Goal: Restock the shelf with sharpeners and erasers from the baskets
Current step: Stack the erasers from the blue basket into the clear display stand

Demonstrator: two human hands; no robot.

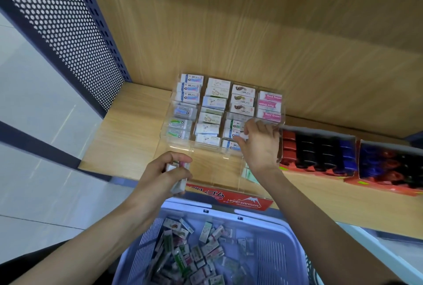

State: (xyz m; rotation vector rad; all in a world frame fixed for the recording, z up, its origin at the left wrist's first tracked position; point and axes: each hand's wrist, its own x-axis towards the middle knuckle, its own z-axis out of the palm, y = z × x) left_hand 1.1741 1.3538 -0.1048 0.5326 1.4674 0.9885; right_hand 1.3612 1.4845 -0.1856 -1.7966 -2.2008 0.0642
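A clear acrylic display case (174,147) stands on the wooden shelf (128,129), its columns filled with boxed erasers (211,117). My right hand (258,145) reaches into the third column and pinches a small white eraser (244,136) at its fingertips. In front of the case, my left hand (164,175) grips a small stack of erasers (178,184), some white and one with a pink edge. Below both hands sits a pale blue basket (281,259) holding several loose boxed erasers (194,255).
Two red cardboard trays (318,171) with red, black and blue sharpeners lie on the shelf at the right. A perforated dark metal side panel (68,26) closes the shelf on the left. A red "Hard Eraser" label (242,200) fronts the case.
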